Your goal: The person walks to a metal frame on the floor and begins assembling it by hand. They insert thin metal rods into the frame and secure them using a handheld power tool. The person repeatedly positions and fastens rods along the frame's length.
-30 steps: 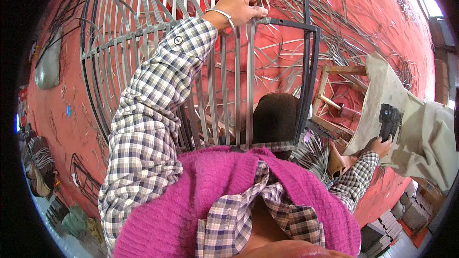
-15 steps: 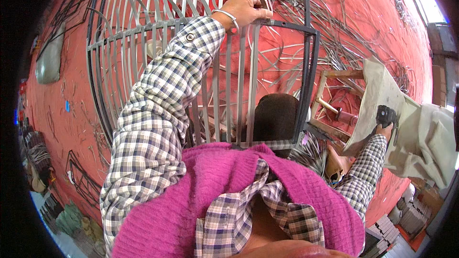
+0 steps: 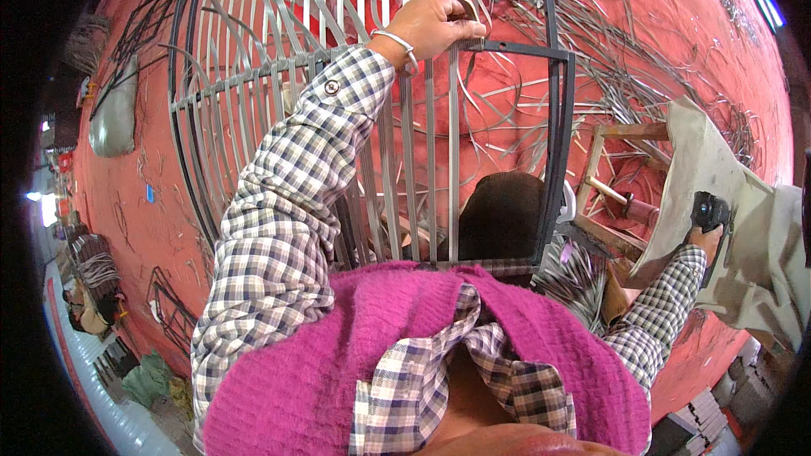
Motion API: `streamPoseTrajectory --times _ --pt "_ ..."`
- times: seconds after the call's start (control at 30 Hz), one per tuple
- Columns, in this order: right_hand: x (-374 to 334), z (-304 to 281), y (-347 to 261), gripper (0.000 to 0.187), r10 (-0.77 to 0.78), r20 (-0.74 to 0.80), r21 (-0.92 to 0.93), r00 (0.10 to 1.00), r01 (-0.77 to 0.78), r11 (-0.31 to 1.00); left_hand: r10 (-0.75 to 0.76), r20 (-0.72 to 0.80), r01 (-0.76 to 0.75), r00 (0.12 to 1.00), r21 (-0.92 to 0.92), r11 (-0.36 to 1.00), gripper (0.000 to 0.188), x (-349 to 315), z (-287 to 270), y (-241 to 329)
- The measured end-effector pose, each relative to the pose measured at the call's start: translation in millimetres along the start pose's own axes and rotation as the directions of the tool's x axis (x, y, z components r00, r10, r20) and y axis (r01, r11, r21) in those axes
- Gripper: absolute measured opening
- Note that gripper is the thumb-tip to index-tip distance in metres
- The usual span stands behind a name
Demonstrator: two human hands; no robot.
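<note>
Red floor, I'm pinching a grey strip with my left hand, clasping a black tool with my right hand, pale bag lying left, contents hidden.

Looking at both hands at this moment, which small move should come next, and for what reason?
Probably bring the black tool toward the dark crossbar: the right hand holds it over the pale cloth, while the left hand pinches a grey strip at that bar.
</note>
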State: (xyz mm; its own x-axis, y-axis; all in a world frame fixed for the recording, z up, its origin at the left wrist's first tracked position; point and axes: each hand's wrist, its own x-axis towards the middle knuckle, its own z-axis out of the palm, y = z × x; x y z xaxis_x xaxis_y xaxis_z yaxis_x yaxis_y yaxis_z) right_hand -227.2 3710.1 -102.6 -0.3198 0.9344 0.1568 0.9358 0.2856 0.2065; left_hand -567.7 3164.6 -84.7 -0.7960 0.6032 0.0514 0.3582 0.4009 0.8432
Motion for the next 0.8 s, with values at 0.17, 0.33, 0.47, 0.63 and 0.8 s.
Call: streamPoseTrajectory --times 0.17,0.33,0.47,0.63,0.8 --pt "3.3 1.8 4.0 0.071 0.027 0.029 -0.021 0.999 -0.026 0.999 -0.015 0.023 0.011 1.0 0.155 0.988 0.024 4.5 2.1 10.8" --pt "-2.1 -1.1 3.6 0.072 0.023 0.023 -0.035 0.999 -0.022 0.999 -0.067 0.007 0.066 0.998 0.077 0.995 0.026 -4.5 -6.0 4.3" --pt "-8.3 -8.2 0.4 0.07 0.036 0.024 -0.007 0.999 -0.036 0.999 -0.061 -0.022 0.063 0.998 0.072 0.995 0.035 -3.4 -3.7 -1.4" --pt "-10.0 -10.8 1.3 0.071 0.025 0.032 0.03 0.999 -0.026 0.999 -0.128 0.024 0.127 0.992 0.023 0.992 0.036 -1.4 -7.9 5.9" --pt "-6.7 0.2 9.8 0.071 0.039 0.028 0.01 0.999 -0.039 0.999 -0.126 0.031 0.125 0.992 0.027 0.992 0.023 -6.0 -7.8 17.7"
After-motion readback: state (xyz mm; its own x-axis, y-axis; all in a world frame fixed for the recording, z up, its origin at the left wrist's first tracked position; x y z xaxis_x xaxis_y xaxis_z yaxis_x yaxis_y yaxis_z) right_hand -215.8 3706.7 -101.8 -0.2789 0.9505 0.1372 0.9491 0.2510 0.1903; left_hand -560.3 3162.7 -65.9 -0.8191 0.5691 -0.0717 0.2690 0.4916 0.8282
